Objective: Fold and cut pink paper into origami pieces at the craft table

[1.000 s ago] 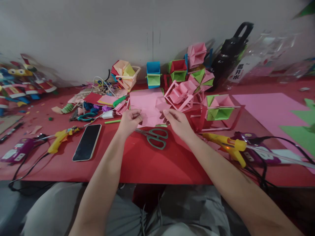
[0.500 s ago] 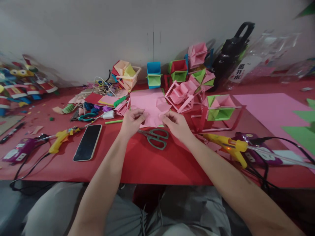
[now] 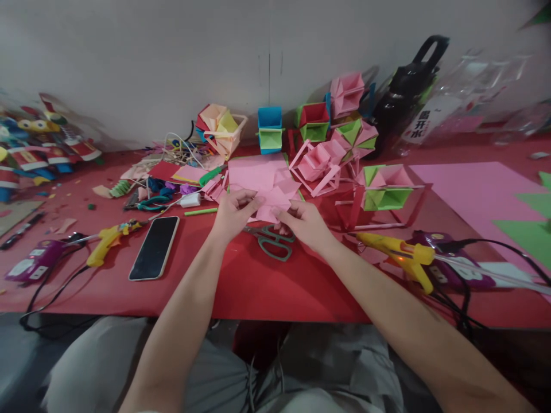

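Between my two hands is a small piece of pink paper (image 3: 274, 199), creased and uneven at its edge. My left hand (image 3: 236, 213) pinches its left side with thumb and fingers. At its lower right, my right hand (image 3: 303, 222) grips it, the thumb on top. Behind it lies a larger pink sheet (image 3: 252, 169) with some green showing at its border. Scissors with grey-green handles (image 3: 275, 246) rest on the red table just below the hands, partly covered by my right fingers.
Folded paper models, among them a pink one (image 3: 316, 163) and a green-and-pink one (image 3: 387, 189), stand behind and to the right. Yellow glue guns (image 3: 398, 249) (image 3: 103, 244) lie on both sides. A phone (image 3: 154, 248) is at left, a black bottle (image 3: 402, 97) at back right.
The pink paper has turned and lifted slightly between my hands. My right hand has shifted a little down, and its fingers now curl beneath the paper.
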### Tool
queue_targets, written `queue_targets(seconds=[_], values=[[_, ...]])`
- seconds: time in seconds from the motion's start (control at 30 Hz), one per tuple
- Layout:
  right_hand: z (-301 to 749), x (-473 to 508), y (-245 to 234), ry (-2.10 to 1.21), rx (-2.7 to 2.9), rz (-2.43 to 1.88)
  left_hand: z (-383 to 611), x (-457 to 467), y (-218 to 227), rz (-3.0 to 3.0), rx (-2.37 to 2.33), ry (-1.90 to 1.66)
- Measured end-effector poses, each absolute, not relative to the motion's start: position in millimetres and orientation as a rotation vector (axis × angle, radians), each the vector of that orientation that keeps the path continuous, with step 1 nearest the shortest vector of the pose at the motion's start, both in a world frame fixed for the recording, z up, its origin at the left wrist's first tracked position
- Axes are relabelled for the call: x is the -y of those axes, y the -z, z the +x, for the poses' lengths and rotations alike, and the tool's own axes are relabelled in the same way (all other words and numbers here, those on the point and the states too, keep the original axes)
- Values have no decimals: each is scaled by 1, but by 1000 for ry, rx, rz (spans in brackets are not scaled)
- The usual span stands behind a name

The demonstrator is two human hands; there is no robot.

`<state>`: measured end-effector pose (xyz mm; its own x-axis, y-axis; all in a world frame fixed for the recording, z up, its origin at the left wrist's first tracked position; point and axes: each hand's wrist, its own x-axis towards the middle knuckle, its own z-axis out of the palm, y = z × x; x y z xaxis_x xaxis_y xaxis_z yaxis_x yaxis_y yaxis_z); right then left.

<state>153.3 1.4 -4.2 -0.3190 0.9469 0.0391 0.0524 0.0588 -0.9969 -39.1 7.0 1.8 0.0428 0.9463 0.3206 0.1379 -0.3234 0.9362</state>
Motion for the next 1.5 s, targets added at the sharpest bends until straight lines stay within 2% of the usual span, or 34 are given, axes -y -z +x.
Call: queue_targets(seconds=[0.2, 0.33, 0.73, 1.33, 1.5], values=[[155, -7, 12, -1093, 1570, -930, -43, -8, -1, 1721, -1179, -1314], [158, -10, 14, -1055, 1592, -898, -43, -7, -1, 1829, -1253, -1208], [159, -9, 16, -1024, 1613, -874, -41, -6, 5, 1693, -1237, -1193], [161, -6, 12, -492, 1865, -832, -39, -7, 3, 1712, -1306, -1251], [161, -5, 10, -579, 1793, -864, -37, -7, 7, 1757, -1255, -1233]])
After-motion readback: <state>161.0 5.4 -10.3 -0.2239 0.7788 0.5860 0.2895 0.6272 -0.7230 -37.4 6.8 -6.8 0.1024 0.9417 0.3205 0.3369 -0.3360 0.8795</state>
